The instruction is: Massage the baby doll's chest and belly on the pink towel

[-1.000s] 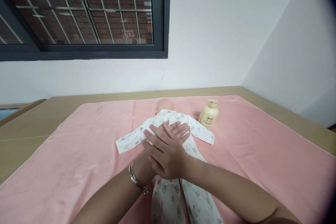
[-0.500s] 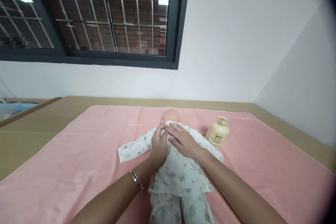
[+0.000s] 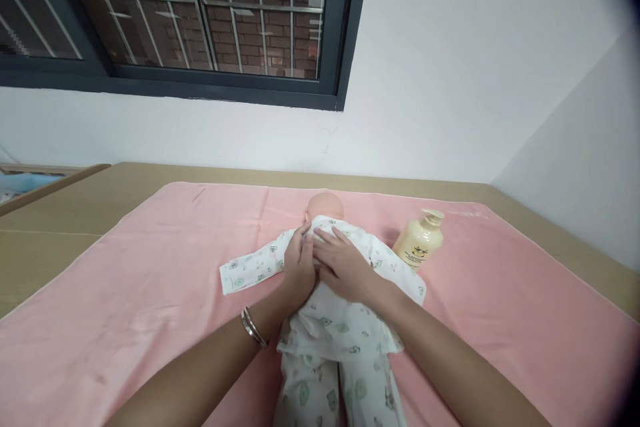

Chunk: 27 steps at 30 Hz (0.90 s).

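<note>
Landmark = doll. All positions relative to it.

- Pink towel [image 3: 500, 293]: under the doll, spread flat over the tan bed surface [image 3: 65, 227]. Good base, no visible bunching near the doll.
- Doll [image 3: 326, 203]: lies along the towel's middle, head away from the person, legs toward them. Dressed in a white printed romper [image 3: 345, 333]; one sleeve [image 3: 250, 268] lies flat out to the doll's side on the person's left.
- Right hand [image 3: 345, 265]: flat on the doll's upper chest, fingers stretched out and together, pointing toward the neck. Grips nothing.
- Left hand [image 3: 300, 263]: just beside the right hand, touching it, palm on the chest, fingers extended toward the collar. Pressing, not clamped on fabric as far as I can see. Bracelet [image 3: 253, 327] on that wrist.
- Lotion bottle [image 3: 419, 239]: upright beside the doll, on the person's right, near the shoulder, clear of both hands.

My read: hands are working the chest, at the collar end.
- keep palms flat, even pressure both sides of the midline
- don't drag the fabric into folds at the neck
- keep the right forearm off the bottle; it looks easy to tip
- keep the bracelet off the fabric
</note>
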Motion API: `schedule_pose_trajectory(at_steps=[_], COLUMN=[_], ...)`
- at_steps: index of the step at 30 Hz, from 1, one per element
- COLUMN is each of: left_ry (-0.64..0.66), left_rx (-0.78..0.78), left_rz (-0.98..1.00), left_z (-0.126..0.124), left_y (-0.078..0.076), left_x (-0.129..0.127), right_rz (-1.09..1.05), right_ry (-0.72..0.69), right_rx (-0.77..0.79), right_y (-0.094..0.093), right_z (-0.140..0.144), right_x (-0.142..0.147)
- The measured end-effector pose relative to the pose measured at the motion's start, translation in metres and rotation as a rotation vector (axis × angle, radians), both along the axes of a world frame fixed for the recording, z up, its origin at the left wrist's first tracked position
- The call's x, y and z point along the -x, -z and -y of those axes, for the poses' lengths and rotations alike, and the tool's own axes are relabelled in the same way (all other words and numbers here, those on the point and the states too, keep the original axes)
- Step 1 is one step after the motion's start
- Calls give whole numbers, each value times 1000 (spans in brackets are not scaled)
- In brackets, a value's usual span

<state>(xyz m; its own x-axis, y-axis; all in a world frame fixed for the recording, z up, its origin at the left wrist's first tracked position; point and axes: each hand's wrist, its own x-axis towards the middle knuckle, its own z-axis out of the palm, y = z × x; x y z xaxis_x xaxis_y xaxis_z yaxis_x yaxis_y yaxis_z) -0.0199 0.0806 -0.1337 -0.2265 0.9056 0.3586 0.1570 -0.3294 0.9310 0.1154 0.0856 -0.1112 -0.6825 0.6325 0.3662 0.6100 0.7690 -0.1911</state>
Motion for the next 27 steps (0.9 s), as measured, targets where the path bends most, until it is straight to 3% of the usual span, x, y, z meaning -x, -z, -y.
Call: schedule_pose_trajectory(at_steps=[4, 7, 9, 12, 16, 21, 25, 27], left_ry=[4, 5, -4, -12, -12, -17, -40, -51], left_rx=[-19, -27, -24, -11, -85, -171, -147, -134], left_rz=[-25, -47, -64, -109, -294, -468, -497, -511], left_z=[-1, -1, -2, -5, -12, -16, -16, -17], left_y=[1, 2, 4, 8, 14, 18, 20, 21], left_x=[0, 0, 1, 1, -1, -3, -2, -1], right_rz=[-64, -32, 18, 59, -17, -117, -41, 15], right_ry=[282, 454, 423, 261, 186, 379, 576, 611], right_rx=[95, 93, 44, -5, 59, 136, 74, 18], right_y=[1, 4, 5, 4, 5, 10, 13, 14], right_z=[-18, -4, 11, 21, -3, -26, -8, 6], right_x=[-14, -9, 0, 7, -3, -18, -8, 1])
